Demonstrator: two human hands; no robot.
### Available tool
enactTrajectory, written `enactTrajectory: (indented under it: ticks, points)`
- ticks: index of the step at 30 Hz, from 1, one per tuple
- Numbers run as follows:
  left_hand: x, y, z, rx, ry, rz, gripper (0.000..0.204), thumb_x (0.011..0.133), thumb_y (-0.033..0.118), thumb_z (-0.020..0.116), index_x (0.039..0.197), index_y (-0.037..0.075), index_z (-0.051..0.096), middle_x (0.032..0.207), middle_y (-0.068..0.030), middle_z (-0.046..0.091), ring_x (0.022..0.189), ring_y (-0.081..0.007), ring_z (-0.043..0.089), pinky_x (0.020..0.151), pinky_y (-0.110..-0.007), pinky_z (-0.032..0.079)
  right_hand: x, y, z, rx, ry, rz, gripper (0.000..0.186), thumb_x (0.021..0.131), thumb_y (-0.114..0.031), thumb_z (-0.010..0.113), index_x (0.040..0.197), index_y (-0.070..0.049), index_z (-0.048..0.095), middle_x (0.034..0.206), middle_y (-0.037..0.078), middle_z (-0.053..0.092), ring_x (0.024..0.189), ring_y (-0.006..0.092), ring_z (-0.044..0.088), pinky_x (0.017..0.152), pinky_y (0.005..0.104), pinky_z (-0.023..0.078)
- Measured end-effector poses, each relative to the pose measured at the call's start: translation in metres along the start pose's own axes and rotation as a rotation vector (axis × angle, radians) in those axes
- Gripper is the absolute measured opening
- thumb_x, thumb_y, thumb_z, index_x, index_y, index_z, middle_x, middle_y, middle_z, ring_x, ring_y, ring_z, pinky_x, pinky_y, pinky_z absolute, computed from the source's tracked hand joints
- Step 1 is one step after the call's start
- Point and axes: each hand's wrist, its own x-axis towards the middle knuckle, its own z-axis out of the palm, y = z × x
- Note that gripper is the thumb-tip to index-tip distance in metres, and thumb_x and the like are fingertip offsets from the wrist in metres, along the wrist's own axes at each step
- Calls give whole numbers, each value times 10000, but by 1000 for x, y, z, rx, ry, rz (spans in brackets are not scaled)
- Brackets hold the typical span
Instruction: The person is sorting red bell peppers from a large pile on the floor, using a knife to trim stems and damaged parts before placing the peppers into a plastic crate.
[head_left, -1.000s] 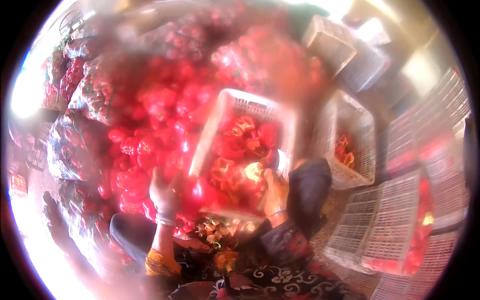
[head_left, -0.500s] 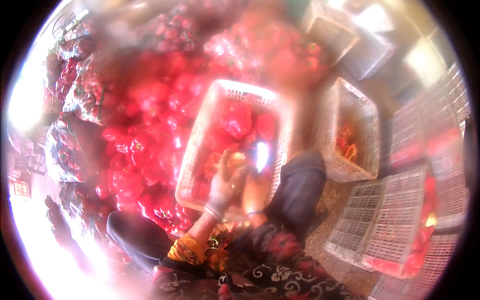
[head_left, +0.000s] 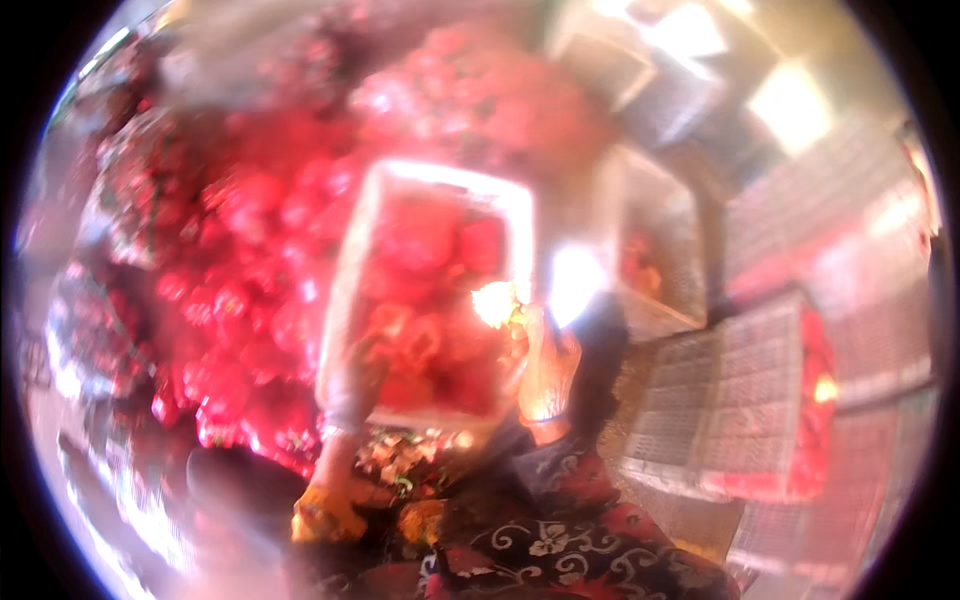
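Observation:
A white plastic crate holds red peppers, some cut open, in front of me. My left hand is at its near left side, its fingers smeared and hard to make out. My right hand, by the crate's right edge, is closed round something glaring and pale yellow that I cannot make out. A bright white glare sits just beyond that hand. Pale scraps lie below the crate, between my arms.
A large heap of red peppers spreads leftward and behind the crate, with filled mesh sacks at far left. Another crate with some red pieces stands right of mine. Stacked crates fill the right side. My knees flank the crate's near end.
Since half a second ago my left hand has drawn left from the crate's middle to its side, and my right hand has moved right and forward. The whole view has shifted and blurred.

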Motion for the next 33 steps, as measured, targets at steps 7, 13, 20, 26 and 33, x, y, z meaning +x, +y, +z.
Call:
enactTrajectory:
  ticks: [7,13,20,26,33]
  points:
    - [-9,-10,-39,-152,135,384,234,905,123,680,1134,93,721,950,-116,722,870,-306,694,784,-425,551,12,-23,1,-204,-108,69,243,956,-305,694,1027,-72,698,758,-21,609,619,64,546,532,231,471]
    - [-20,-142,-101,420,287,-138,280,830,130,608,1098,80,672,1024,-129,657,921,-343,634,801,-435,519,-37,69,19,-847,-890,-183,295,977,-312,653,924,-29,715,716,54,662,679,101,625,567,314,508]
    - [-70,-224,-112,521,528,-773,510,802,242,643,1275,64,575,1283,-211,595,1219,-388,553,1067,-485,419,-48,137,43,-1006,-1199,-451,353,969,-351,640,1149,-54,704,850,175,727,753,282,727,668,368,549]
    - [-64,-257,-98,-574,1189,-1188,889,723,360,836,1411,-23,423,1363,-243,543,1211,-312,590,1005,-440,497,-30,157,33,-1195,-975,-192,289,976,-282,629,1103,-34,704,817,179,717,723,322,711,644,405,532]
    - [-37,-308,-48,-880,1595,-1456,738,765,333,820,1358,29,503,1230,-213,624,1060,-281,648,866,-408,535,-31,168,41,-1175,-816,-229,222,951,-251,656,1008,-50,731,706,183,672,662,354,684,594,425,503]
